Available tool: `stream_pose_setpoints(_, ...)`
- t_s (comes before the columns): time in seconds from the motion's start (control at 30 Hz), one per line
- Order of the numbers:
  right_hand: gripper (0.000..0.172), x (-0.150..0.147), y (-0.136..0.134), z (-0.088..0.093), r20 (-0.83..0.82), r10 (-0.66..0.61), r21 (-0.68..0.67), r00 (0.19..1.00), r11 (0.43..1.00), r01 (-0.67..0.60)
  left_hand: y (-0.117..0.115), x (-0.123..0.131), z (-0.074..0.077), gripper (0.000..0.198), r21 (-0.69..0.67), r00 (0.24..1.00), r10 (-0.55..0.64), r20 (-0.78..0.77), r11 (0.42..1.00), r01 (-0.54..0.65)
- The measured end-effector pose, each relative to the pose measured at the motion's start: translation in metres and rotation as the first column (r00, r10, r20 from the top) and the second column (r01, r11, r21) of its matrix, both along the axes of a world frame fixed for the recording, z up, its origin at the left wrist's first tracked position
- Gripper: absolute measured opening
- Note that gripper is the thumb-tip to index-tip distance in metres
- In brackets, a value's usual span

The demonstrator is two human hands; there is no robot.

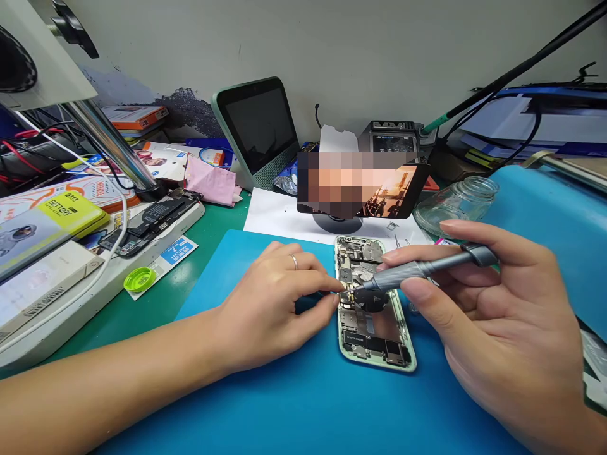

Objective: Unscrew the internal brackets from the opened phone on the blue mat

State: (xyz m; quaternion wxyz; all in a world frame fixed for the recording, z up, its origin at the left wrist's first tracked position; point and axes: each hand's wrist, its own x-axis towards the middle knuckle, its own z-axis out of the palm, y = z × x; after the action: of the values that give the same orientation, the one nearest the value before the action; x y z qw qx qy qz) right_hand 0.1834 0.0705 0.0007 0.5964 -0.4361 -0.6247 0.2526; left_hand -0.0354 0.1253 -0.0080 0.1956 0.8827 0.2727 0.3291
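Observation:
An opened smartphone [374,335] with a pale green frame lies on the blue mat [265,404], its inner boards and parts bare. My right hand [512,309] grips a grey precision screwdriver [408,273], tilted so that its thin bit points down at the left side of the phone's inside. Beside that bit, the thumb and index finger of my left hand [284,297] are pinched together at the phone's left edge. Whatever they hold there is too small to make out. A ring is on one left finger.
Behind the phone, a propped phone [398,196] plays a video. A glass jar [459,202] lies to the right of it. A smart display [258,126] stands farther back. On the left are another opened phone [156,218], a green cap [140,279] and a yellow battery box [52,221].

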Motion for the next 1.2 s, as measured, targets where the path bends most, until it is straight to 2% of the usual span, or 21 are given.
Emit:
stream_pose_setpoints(0.3, 0.045, -0.001, 0.001, 0.001, 0.012, -0.017, 0.002, 1.000, 1.000, 0.017, 0.000, 0.001, 0.000, 0.015, -0.008, 1.000, 0.020, 0.010, 1.000, -0.020)
stream_pose_setpoints(0.4, 0.047, -0.001, 0.000, 0.001, 0.041, -0.042, 0.053, 0.998, 0.998, 0.040, -0.002, 0.001, 0.003, 0.016, -0.021, 0.999, 0.041, -0.005, 0.999, -0.041)
stream_pose_setpoints(0.47, 0.050, 0.001, -0.001, 0.000, 0.076, -0.036, 0.100, 0.996, 0.995, 0.028, -0.006, 0.000, 0.006, 0.018, 0.033, 1.000, 0.007, -0.004, 0.999, -0.007)
stream_pose_setpoints(0.57, 0.056, 0.003, -0.002, -0.002, 0.162, 0.000, 0.152, 0.987, 0.988, -0.025, -0.010, -0.002, 0.008, 0.019, 0.149, 0.989, -0.142, -0.026, 0.978, 0.145)
stream_pose_setpoints(0.63, 0.060, 0.004, -0.003, -0.004, 0.217, 0.014, 0.165, 0.976, 0.985, -0.051, -0.012, -0.003, 0.006, 0.017, 0.173, 0.972, -0.225, -0.072, 0.957, 0.235)
stream_pose_setpoints(0.7, 0.063, 0.005, -0.004, -0.005, 0.257, 0.012, 0.168, 0.966, 0.984, -0.057, -0.012, -0.003, 0.003, 0.014, 0.166, 0.958, -0.259, -0.123, 0.946, 0.277)
stream_pose_setpoints(0.97, 0.063, 0.008, -0.005, -0.011, 0.261, 0.073, 0.101, 0.963, 0.990, -0.102, -0.011, -0.002, 0.002, 0.016, 0.149, 0.933, -0.235, -0.274, 0.948, 0.282)
stream_pose_setpoints(1.2, 0.063, 0.006, -0.004, -0.011, 0.288, 0.085, 0.085, 0.954, 0.990, -0.114, -0.012, -0.002, 0.001, 0.019, 0.134, 0.927, -0.229, -0.296, 0.951, 0.277)
